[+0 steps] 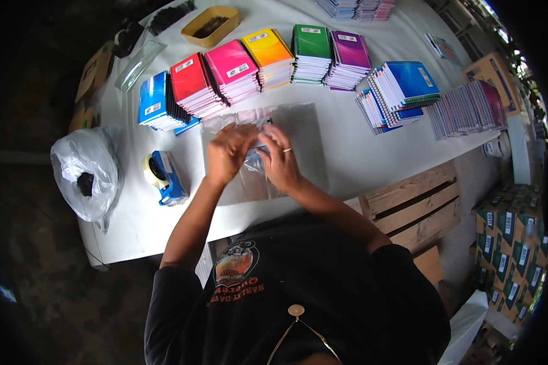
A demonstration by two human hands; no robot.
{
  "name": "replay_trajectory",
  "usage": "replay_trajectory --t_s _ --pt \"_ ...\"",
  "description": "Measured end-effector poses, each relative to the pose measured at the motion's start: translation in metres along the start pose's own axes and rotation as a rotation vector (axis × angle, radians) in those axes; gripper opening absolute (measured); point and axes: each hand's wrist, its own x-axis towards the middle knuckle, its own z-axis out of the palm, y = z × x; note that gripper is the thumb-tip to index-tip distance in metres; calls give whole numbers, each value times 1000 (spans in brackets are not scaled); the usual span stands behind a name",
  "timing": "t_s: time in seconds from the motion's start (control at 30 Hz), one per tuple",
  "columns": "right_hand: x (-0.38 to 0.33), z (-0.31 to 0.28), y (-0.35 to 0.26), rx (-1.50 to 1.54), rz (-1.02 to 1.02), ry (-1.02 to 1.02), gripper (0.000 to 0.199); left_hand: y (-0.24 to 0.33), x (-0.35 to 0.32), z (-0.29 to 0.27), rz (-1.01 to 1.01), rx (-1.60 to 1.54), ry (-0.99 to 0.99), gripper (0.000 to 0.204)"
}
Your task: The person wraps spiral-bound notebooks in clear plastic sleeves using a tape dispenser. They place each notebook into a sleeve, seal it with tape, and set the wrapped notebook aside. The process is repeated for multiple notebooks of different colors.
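Observation:
My left hand [227,155] and my right hand [280,163] meet over a grey sheet [313,137] on the table. Their fingers are bent and close together, gripping crinkled clear plastic [254,163] that shines between and below them. The fingertips are slightly blurred, and part of the plastic is hidden under the hands. A ring shows on my right hand. Just beyond the sheet, spiral notebooks stand in stacks by colour: blue [153,103], red [189,76], pink [230,62], yellow [266,47], green [311,42] and purple [350,52].
A blue tape dispenser [170,176] sits left of the sheet, near a white plastic bag [82,167]. Farther back is a yellow tray [210,27] with dark bits. More blue notebooks [411,80] and a purple-covered row [469,109] lie right. A wooden crate [417,204] stands beside the table.

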Motion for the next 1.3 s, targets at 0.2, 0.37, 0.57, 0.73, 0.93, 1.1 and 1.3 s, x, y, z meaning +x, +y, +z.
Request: replay_trajectory --t_s 0.2,0.37,0.57,0.73,0.93,1.1,1.3 --pt "2 -6 8 10 46 -132 63 39 -35 10 12 311 55 22" --pt "4 -10 15 -12 -8 -164 55 28 -59 -27 -267 394 365 35" --pt "2 -7 16 -25 -22 -170 47 -46 -135 -134 -1378 -186 475 41" --pt "3 -7 20 -21 -68 -183 47 -76 -164 -142 -1701 -320 185 43" --pt "0 -6 26 -29 -104 -202 53 -39 -223 -134 -867 -1321 476 26" --pt "1 -5 30 10 -117 -213 52 -36 -235 -124 -1430 320 254 14" --pt "3 -8 32 9 -92 -249 52 38 -76 -81 -1039 -588 712 30"
